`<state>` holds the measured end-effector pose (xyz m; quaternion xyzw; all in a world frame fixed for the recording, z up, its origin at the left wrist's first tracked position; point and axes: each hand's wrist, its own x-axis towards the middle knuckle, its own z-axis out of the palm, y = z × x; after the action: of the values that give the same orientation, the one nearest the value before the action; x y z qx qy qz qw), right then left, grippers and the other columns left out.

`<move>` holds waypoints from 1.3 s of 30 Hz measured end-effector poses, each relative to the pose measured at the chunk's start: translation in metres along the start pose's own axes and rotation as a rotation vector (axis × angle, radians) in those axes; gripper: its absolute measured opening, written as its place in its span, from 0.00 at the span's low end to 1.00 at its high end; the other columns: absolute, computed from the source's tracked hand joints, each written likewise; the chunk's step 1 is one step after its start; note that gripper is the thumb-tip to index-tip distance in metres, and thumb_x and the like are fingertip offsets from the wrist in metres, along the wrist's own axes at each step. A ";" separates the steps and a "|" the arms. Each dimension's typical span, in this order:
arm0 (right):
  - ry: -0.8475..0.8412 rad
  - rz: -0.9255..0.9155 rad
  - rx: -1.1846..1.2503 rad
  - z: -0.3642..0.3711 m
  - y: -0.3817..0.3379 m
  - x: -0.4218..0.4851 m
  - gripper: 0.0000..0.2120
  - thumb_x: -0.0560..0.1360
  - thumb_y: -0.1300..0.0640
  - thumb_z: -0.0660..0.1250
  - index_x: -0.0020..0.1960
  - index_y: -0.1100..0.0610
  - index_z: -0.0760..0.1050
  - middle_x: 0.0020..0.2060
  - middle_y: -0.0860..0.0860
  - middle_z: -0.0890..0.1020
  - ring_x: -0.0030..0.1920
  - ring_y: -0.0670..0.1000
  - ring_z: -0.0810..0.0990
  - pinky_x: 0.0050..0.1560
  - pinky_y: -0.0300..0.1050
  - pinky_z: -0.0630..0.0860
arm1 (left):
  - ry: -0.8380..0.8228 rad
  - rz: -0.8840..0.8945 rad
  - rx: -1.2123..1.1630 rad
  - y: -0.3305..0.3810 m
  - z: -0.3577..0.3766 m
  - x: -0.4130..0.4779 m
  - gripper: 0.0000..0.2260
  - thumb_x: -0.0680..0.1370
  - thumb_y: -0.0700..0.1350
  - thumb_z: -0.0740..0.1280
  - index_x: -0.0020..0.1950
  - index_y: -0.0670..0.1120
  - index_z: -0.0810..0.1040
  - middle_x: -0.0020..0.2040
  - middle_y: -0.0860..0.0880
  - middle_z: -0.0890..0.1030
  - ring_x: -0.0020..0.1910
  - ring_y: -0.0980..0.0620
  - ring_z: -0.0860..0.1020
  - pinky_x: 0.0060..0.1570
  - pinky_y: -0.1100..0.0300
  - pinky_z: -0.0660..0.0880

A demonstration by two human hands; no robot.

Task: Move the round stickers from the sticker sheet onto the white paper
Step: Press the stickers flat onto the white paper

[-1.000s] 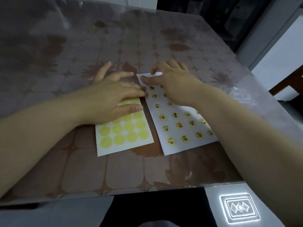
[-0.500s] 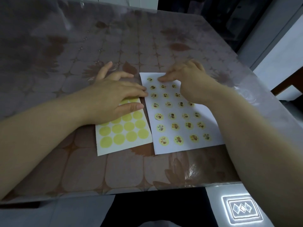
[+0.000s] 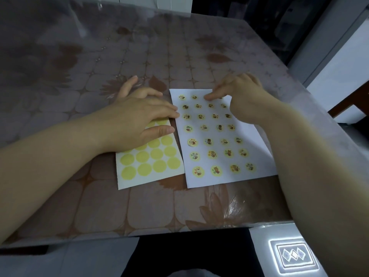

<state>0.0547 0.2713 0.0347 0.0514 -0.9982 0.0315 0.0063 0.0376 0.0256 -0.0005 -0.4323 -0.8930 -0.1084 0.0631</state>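
Pressing left hand point(image 3: 137, 116) flat on far part of sticker sheet point(image 3: 154, 154), fingers straight, nothing gripped
Poking one fingertip of right hand point(image 3: 245, 98) down on far row of white paper point(image 3: 257, 148), nothing pinched
Lying side by side on table point(image 3: 99, 206): sticker sheet left, white paper right, just beside
Sitting in rows on white paper: round stickers point(image 3: 212, 154)

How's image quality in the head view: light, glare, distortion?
Head view: dim, uneven light, far left of the table darkest; glare streaks on the table near its front right edge; glowing panel at bottom right blooms; wide-angle lens bows the table edge; stickers on the white paper too soft to read.
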 end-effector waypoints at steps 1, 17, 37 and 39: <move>-0.006 0.001 -0.016 0.000 -0.001 0.001 0.36 0.68 0.76 0.54 0.63 0.41 0.73 0.67 0.45 0.69 0.70 0.52 0.60 0.74 0.50 0.42 | -0.001 0.001 0.001 0.000 0.000 0.000 0.30 0.72 0.68 0.46 0.66 0.59 0.72 0.67 0.61 0.72 0.70 0.61 0.57 0.69 0.58 0.31; -0.026 0.143 0.043 -0.003 0.017 -0.001 0.35 0.69 0.76 0.52 0.58 0.40 0.76 0.70 0.49 0.67 0.70 0.53 0.61 0.74 0.48 0.49 | 0.011 0.027 -0.012 0.000 0.003 0.000 0.29 0.73 0.66 0.47 0.66 0.56 0.73 0.66 0.60 0.73 0.70 0.58 0.61 0.71 0.56 0.35; -0.143 -0.229 0.073 0.001 -0.025 -0.007 0.18 0.78 0.40 0.52 0.63 0.39 0.72 0.71 0.43 0.63 0.70 0.49 0.57 0.70 0.47 0.48 | -0.040 0.048 -0.045 0.001 0.003 0.002 0.32 0.72 0.66 0.46 0.67 0.50 0.71 0.67 0.54 0.71 0.68 0.54 0.66 0.64 0.65 0.54; -0.204 -0.218 0.095 -0.005 -0.018 -0.004 0.17 0.79 0.42 0.52 0.66 0.38 0.68 0.73 0.43 0.60 0.72 0.49 0.54 0.71 0.48 0.47 | -0.045 0.044 -0.044 0.002 0.002 0.002 0.33 0.72 0.66 0.46 0.68 0.51 0.71 0.67 0.54 0.71 0.68 0.55 0.66 0.64 0.67 0.52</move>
<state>0.0609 0.2542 0.0411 0.1625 -0.9795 0.0726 -0.0943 0.0377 0.0288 -0.0017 -0.4556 -0.8818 -0.1168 0.0360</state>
